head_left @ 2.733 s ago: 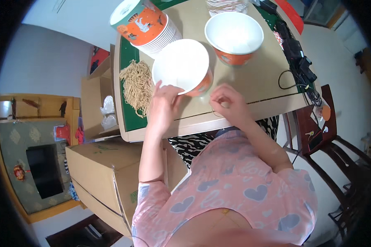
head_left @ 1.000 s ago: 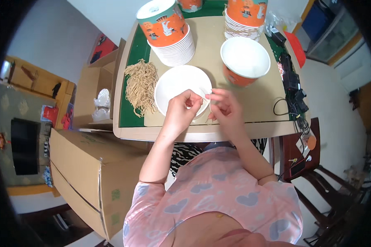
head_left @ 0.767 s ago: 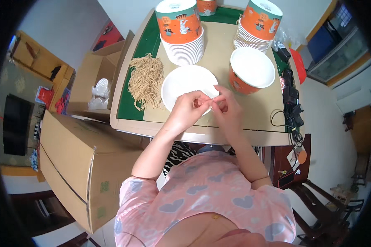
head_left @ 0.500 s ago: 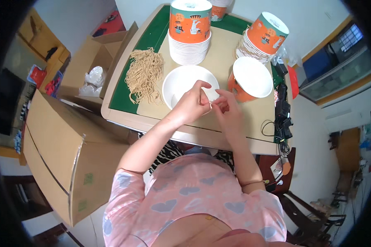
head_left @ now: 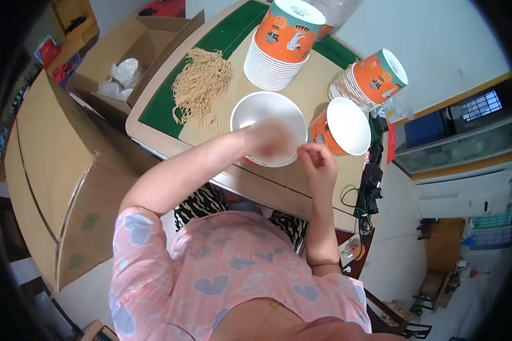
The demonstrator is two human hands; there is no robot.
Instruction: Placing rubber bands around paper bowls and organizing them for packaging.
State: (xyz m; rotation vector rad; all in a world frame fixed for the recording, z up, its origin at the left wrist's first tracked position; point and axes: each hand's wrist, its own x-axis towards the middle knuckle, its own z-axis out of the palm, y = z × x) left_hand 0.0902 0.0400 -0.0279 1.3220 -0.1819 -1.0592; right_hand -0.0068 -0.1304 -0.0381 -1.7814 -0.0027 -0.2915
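The white paper bowl (head_left: 269,126) stands open side up at the near edge of the table (head_left: 153,113). It looks light and thin-walled, easy to dent, so the rim is the safest hold. The left hand (head_left: 270,141) is blurred over its near rim; I cannot tell its grip. The right hand (head_left: 318,165), just right of the bowl, has fingertips pinched narrow on something too small to make out. Left of the bowl lies a loose pile of noodles (head_left: 201,85); behind it rises a stack of orange-printed bowls (head_left: 279,48); further left sits an open cardboard box (head_left: 136,54).
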